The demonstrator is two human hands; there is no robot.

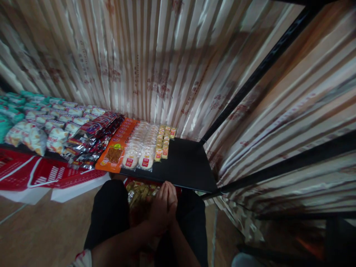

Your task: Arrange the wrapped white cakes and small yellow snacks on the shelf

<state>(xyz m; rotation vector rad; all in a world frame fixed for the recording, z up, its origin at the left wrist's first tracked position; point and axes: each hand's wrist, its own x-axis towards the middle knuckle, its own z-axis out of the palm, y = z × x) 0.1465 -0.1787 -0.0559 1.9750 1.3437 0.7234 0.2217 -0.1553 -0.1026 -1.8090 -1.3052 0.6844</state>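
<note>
My left hand (pixel 158 212) and my right hand (pixel 170 195) are pressed together just below the front edge of a low black shelf (pixel 189 167). Their fingers lie side by side and closed, and anything between them is hidden. They hover over a red basket of gold-wrapped snacks (pixel 139 192) that sits between my knees. On the shelf right above lie rows of round white cakes (pixel 139 148), small yellow packets (pixel 164 142) and an orange packet of sticks (pixel 114 154).
Further left the shelf carries dark foil packets (pixel 91 135), white-and-orange bags (pixel 41 137) and teal packets (pixel 16 105). Red baskets (pixel 41 174) stand on the wooden floor at the left. A striped curtain (pixel 139 55) hangs behind. A black frame post (pixel 264 66) rises at the right.
</note>
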